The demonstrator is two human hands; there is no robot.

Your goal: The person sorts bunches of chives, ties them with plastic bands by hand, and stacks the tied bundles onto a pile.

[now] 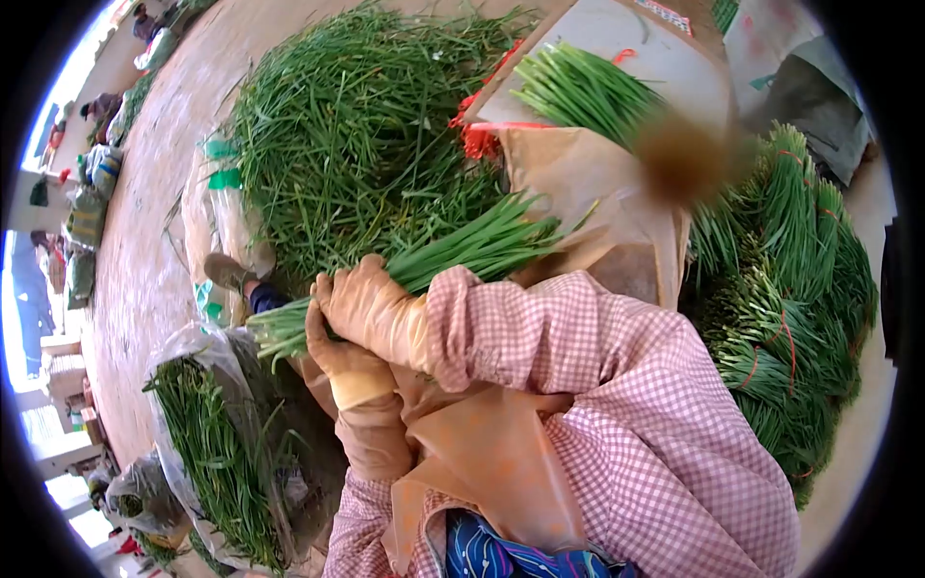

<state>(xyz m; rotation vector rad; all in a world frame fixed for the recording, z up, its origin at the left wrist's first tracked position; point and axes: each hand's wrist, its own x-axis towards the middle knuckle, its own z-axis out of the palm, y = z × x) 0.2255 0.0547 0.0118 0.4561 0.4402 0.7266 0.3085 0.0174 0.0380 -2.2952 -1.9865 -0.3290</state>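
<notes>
A bundle of long green stalks (462, 246) lies across my lap, its pale ends pointing left and its leafy ends right. Both hands wear tan gloves. One hand, my right hand (361, 301), is wrapped over the bundle near its pale end. Just below it, my left hand (349, 361) presses on the same stalks from the near side, its fingers touching the other glove. A second green bunch (588, 91) rests on a light board (665, 63) at the upper right, with red ties (479, 135) hanging at the board's left edge.
A large heap of loose green leaves (347, 144) covers the floor ahead. Tied bunches (790, 318) are stacked at the right. An open plastic bag of greens (207, 443) stands at the lower left. A brown blur (682, 159) hides part of the board's near edge.
</notes>
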